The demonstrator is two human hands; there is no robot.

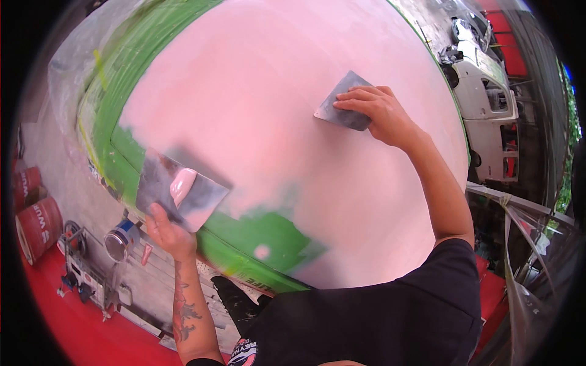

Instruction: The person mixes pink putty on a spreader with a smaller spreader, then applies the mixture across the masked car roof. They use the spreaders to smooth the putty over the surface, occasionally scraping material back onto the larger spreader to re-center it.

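Note:
My left hand (172, 236) grips a flat grey metal spreader (155, 183) by its lower edge, thumb on top. A glossy lump of pink body filler (182, 186) lies on that sheet, with a thinner smear near its lower corner. Held in my right hand (386, 117) is a second grey metal spreader (349, 105), fingers across its face; it is at the pink-coated surface, one corner pointing left. Below both hands spreads a large curved green panel (268, 238), mostly covered by pink filler (244, 91). Green shows at the lower left and along the left rim.
Clear plastic sheeting (76, 61) hangs along the panel's left side. On the left floor are red drums (39, 229), a metal can (121, 241) and a small pink tube (146, 254). A white vehicle body (485, 91) stands at the right, above metal framing (519, 204).

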